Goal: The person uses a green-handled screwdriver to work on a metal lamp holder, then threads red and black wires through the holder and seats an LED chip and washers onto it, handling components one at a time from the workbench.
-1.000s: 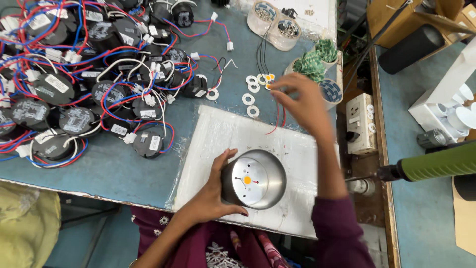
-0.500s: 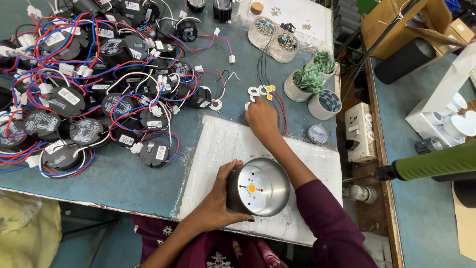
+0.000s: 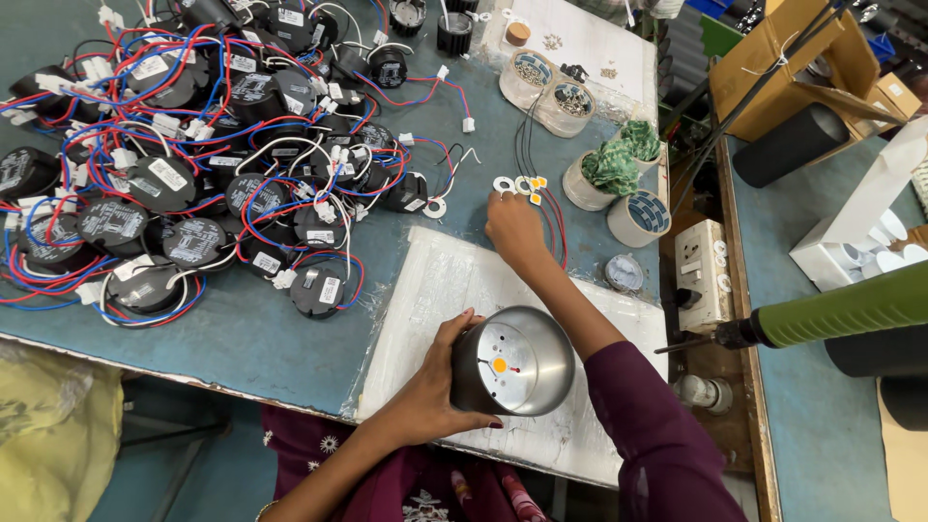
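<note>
My left hand [image 3: 440, 382] grips the metal lamp housing [image 3: 512, 361]; at twelve o'clock, my right hand [image 3: 512, 224], fingers curled, touches white rings [image 3: 505, 184]

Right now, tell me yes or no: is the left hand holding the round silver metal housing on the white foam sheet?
Yes, the left hand grips the round silver metal housing over the white foam sheet.

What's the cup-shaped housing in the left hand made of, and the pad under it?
Housing: looks like spun or brushed metal, probably aluminium, given its silvery satin sheen and soft reflections. Pad: apparently white foam sheet in clear plastic film; matte surface, crinkled glossy edges.
</note>
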`<state>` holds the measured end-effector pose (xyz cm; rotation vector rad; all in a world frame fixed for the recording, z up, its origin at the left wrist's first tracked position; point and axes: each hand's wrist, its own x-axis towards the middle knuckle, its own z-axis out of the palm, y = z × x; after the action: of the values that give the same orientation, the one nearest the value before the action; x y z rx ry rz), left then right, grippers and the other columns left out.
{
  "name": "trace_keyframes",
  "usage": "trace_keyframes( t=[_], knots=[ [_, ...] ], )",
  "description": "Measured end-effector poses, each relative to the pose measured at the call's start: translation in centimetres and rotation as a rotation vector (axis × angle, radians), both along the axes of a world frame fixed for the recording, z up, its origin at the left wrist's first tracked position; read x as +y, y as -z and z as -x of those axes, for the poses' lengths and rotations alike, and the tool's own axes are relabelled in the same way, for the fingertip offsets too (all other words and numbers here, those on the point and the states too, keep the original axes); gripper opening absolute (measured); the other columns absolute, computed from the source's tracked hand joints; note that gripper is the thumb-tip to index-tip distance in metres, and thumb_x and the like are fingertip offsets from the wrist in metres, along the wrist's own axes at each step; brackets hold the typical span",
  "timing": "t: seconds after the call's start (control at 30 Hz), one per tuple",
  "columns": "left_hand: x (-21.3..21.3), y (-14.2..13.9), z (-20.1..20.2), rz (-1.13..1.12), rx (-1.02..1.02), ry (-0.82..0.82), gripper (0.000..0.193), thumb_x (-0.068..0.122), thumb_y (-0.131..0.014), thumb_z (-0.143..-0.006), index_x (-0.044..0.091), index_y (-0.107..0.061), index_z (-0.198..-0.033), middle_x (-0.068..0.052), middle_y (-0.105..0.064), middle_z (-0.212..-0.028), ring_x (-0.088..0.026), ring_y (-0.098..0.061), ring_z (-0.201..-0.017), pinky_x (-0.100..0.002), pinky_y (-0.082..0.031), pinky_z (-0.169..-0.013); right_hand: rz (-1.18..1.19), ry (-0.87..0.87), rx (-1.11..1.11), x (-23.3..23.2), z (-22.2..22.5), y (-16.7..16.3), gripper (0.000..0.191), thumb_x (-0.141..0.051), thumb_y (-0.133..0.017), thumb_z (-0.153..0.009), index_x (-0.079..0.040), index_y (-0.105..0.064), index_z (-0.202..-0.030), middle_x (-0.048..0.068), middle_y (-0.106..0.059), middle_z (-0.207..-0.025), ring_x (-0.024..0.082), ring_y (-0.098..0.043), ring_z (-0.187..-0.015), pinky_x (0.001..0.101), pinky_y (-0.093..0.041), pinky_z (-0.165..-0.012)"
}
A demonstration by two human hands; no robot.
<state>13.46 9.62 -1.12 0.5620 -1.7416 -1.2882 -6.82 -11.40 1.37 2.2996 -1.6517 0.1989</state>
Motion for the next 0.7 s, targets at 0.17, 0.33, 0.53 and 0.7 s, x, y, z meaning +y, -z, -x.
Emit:
trace_keyframes(
  t=[0.17,0.33,0.53,0.7],
  knots=[
    [0.3,0.0,-0.2,0.018,-0.037,-0.026,0.135,0.026,-0.097,-0.068,0.010,-0.001,-0.162,-0.018,-0.029,-0.162,-0.037,-0.034,-0.152,-0.047,-0.032,-0.124,-0.058,0.084,-0.289,-0.5,0.6,-0.8,0.019,-0.007,-0.069,-0.088,0.000,-0.069,-0.105,0.018,-0.074,-0.091,0.032,-0.072,-0.081,0.0419,-0.059,-0.068],
    [0.1,0.1,-0.3,0.074,-0.098,-0.074,0.137,0.032,-0.098,-0.068,0.010,-0.001,-0.162,-0.019,-0.032,-0.160,-0.040,-0.035,-0.149,-0.049,-0.030,-0.123,-0.776,-0.030,-1.172,0.9,0.5,-0.6,0.032,-0.007,-0.069,-0.089,0.005,-0.070,-0.119,0.017,-0.079,-0.095,0.020,-0.077,-0.073,0.0342,-0.065,-0.066],
    [0.0,0.4,-0.5,0.081,-0.082,-0.063,0.135,0.035,-0.097,-0.070,0.010,-0.002,-0.163,-0.020,-0.032,-0.161,-0.042,-0.036,-0.149,-0.051,-0.031,-0.123,-0.611,-0.182,-0.624,4.5,-0.5,-0.7,0.045,-0.005,-0.078,-0.081,-0.008,-0.067,-0.125,0.010,-0.076,-0.102,0.023,-0.075,-0.084,0.0359,-0.059,-0.077],
    [-0.1,0.2,-0.6,0.069,-0.091,-0.059,0.134,0.035,-0.097,-0.070,0.011,-0.005,-0.163,-0.020,-0.031,-0.161,-0.043,-0.036,-0.149,-0.051,-0.031,-0.123,-0.643,-0.309,-0.522,6.1,-1.7,-3.3,0.049,-0.008,-0.077,-0.077,-0.015,-0.067,-0.125,0.008,-0.063,-0.112,0.024,-0.070,-0.097,0.0377,-0.056,-0.084]
  ],
)
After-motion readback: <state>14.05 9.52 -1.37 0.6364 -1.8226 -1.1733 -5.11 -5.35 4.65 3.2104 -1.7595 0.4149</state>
